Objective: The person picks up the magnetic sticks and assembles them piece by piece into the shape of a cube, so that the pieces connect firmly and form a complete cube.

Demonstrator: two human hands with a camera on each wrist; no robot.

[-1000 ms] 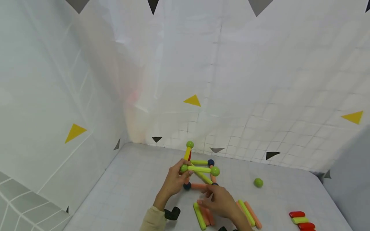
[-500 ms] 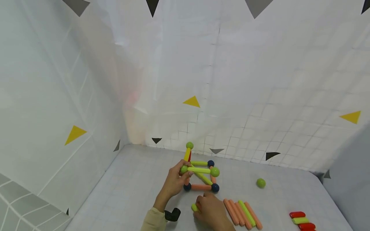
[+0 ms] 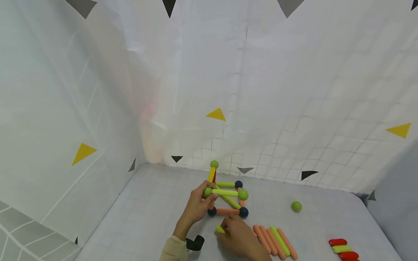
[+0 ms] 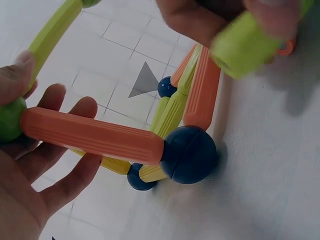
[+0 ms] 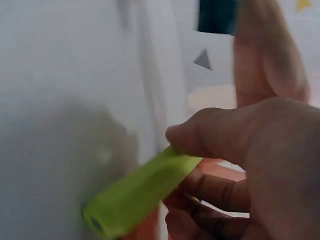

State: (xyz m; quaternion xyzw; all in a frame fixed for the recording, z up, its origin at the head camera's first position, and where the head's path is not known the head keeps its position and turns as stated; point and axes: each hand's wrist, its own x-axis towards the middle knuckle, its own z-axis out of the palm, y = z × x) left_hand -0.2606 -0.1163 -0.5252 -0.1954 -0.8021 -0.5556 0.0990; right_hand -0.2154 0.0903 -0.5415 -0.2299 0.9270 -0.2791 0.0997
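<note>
My left hand holds a frame of sticks and balls, its fingers around a green ball at one corner. From that ball an orange ribbed stick runs down to a dark blue ball, and a lime stick reaches across to another green ball. Other blue balls, joined by orange and lime sticks, form the base on the table. Just in front of the base, my right hand pinches a loose lime stick between thumb and fingers. One end of that stick points out freely.
A row of orange sticks with one lime stick lies right of my right hand. Farther right are a loose green ball and short red pieces around a lime one. A white wall rises behind the table.
My right hand has come down over the sticks and taken hold of a lime stick, then risen slightly towards the frame with it. My left hand and the frame have hardly moved.
</note>
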